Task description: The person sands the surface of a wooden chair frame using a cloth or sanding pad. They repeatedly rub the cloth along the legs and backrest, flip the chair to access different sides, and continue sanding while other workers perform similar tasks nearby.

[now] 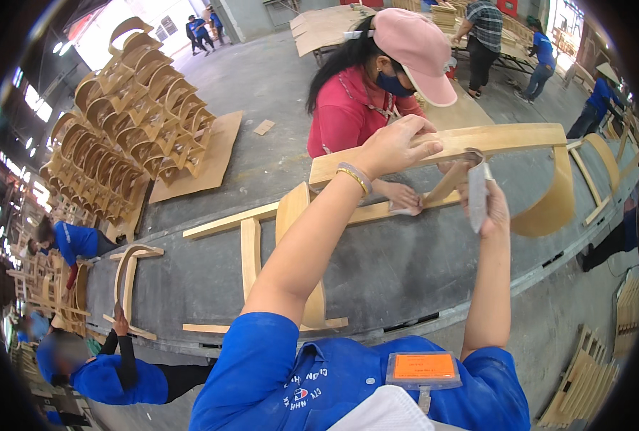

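Observation:
A bent plywood chair frame (542, 136) lies on the grey conveyor belt (398, 266) in front of me. My left hand (398, 147) grips the frame's top rail from above. My right hand (488, 201) holds a small grey sanding block (477, 190) upright beside the frame's inner strut. Across the belt, a person in a red jacket and pink cap (377, 86) presses a hand with a pad (404, 200) onto the same frame's lower rail.
Another chair frame (251, 248) lies on the belt to my left, and a third (131, 276) further left near a person in blue (111, 373). Stacked curved frames (132, 122) stand behind. Wooden pallets (592, 373) sit at lower right.

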Demonstrator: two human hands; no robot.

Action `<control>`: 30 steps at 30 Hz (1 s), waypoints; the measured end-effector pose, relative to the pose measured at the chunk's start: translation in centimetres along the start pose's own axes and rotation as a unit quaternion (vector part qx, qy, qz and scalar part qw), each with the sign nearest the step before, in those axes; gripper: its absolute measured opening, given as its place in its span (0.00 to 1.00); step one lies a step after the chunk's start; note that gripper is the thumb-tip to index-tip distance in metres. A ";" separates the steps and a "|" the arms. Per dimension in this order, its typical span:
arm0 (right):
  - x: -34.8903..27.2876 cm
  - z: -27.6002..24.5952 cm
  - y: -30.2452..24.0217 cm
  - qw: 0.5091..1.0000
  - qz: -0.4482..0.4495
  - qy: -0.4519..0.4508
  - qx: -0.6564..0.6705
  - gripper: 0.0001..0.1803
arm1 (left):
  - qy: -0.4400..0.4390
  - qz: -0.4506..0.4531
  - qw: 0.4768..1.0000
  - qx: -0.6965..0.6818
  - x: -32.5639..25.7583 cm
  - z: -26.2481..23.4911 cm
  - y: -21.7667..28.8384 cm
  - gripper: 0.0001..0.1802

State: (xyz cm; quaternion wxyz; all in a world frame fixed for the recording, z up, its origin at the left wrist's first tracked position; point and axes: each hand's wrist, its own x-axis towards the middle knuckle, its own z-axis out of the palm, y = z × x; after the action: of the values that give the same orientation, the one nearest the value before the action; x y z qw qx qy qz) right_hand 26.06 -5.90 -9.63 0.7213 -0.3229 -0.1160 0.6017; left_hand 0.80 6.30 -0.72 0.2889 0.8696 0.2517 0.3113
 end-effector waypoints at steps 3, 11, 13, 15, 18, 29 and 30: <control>-2.8 -3.5 -5.6 0.984 -0.137 0.048 0.107 0.23 | -0.020 -0.001 0.999 0.048 0.1 0.0 0.3 0.33; -3.2 -1.0 -14.6 0.708 -0.528 0.224 -0.411 0.22 | 0.047 -0.055 0.988 0.135 0.1 1.1 0.8 0.27; 0.2 0.4 -13.1 0.537 -0.560 0.144 -0.614 0.29 | 0.036 -0.105 0.968 0.223 0.3 1.7 1.5 0.25; 4.6 1.0 -11.1 0.466 -0.593 -0.122 -0.645 0.27 | 0.027 -0.148 0.954 0.259 0.8 2.1 2.1 0.24; 7.7 -1.5 -12.2 0.370 -0.608 -0.180 -0.679 0.16 | 0.055 -0.165 0.953 0.246 1.6 2.5 2.8 0.29; 9.2 -4.4 -18.8 0.325 -0.580 -0.164 -0.729 0.25 | 0.016 -0.233 0.924 0.303 2.8 3.1 3.2 0.38; 9.3 -4.8 -18.8 0.373 -0.563 -0.129 -0.726 0.25 | 0.022 -0.233 0.924 0.302 3.0 3.1 3.2 0.38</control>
State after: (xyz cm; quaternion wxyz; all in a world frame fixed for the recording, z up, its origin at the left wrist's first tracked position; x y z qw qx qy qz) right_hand 45.96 0.02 -4.00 0.3588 -0.5007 -0.7552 -0.2243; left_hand 5.78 4.85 0.59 0.0714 0.8256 0.5353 0.1636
